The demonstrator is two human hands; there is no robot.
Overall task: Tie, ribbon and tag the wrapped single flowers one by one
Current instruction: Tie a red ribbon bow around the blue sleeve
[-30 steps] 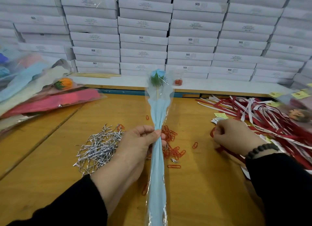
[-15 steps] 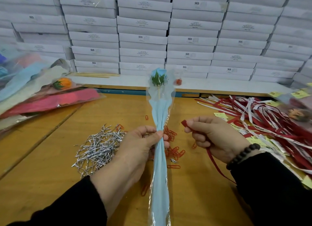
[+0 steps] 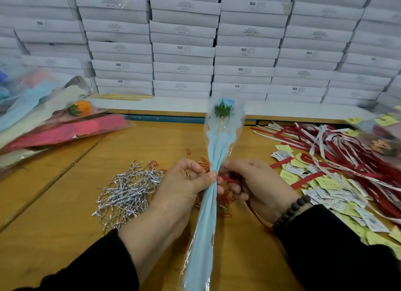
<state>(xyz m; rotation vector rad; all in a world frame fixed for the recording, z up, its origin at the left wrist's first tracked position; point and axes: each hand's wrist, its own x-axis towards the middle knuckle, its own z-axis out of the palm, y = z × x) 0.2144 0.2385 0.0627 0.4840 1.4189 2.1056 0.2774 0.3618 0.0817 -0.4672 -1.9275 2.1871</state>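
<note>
A single blue flower in a light-blue and clear wrap [image 3: 219, 143] stands upright over the table's middle. My left hand [image 3: 186, 186] pinches the wrap at its narrow neck from the left. My right hand [image 3: 256, 186] sits right against the neck from the other side, holding a thin red ribbon [image 3: 227, 179]. The ribbon's tail trails down under my right wrist. A pile of silver twist ties [image 3: 128, 193] lies to the left of my left hand. Red paper clips [image 3: 204, 162] are scattered behind the wrap.
Red and white ribbons [image 3: 338, 151] and yellow and white paper tags [image 3: 327, 188] cover the table's right side. Wrapped flowers [image 3: 65, 130] in pink, cream and blue lie stacked at the left. White flat boxes [image 3: 184, 49] form a wall at the back.
My right hand picked a red ribbon from the right-hand pile and carried it left to the neck of the wrap. My left hand kept its hold on the flower.
</note>
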